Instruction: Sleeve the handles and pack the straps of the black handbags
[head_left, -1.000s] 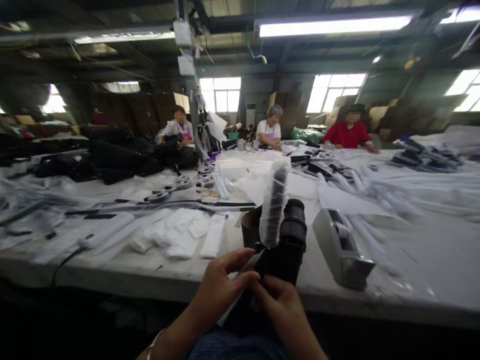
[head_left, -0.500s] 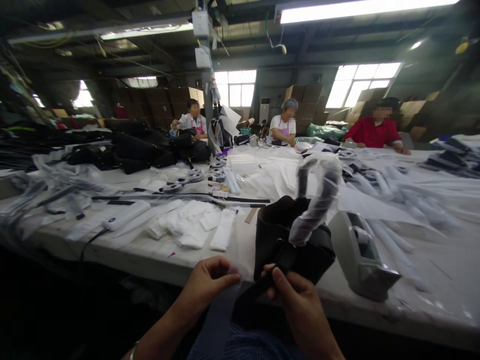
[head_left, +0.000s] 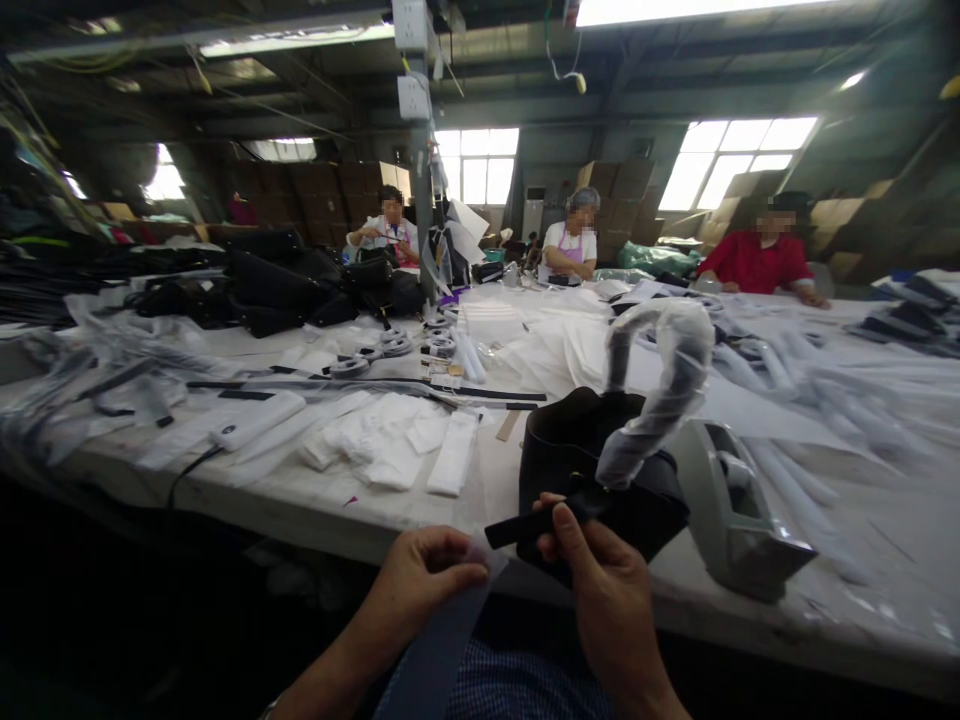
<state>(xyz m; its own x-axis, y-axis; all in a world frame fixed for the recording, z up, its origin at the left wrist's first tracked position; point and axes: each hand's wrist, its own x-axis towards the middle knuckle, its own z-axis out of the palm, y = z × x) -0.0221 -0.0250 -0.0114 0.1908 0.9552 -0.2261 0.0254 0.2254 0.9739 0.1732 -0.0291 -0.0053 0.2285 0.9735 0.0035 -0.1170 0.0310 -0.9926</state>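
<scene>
My left hand [head_left: 424,585] pinches the upper end of a translucent plastic strip [head_left: 442,645], which hangs down over my lap. Beside it, my right hand [head_left: 611,590] grips a black strap [head_left: 516,528] between thumb and fingers. The strap's flat free end points left, just above and right of the plastic. Behind my right hand a black handbag [head_left: 551,435] stands at the table's front edge. Its arched handle [head_left: 686,360] is wrapped in clear plastic. Whether the strap joins the bag is hidden by my fingers.
A grey tape dispenser [head_left: 720,545] stands right of the bag. White folded sheets [head_left: 367,440] and a white packet [head_left: 454,455] lie to the left. Black bags [head_left: 281,285] are piled at the far left. Three people sit across the table [head_left: 360,530].
My right hand has raised the strap's free end, which hung down toward my lap and now points left near the plastic. My left hand keeps its pinch. The view has shifted slightly.
</scene>
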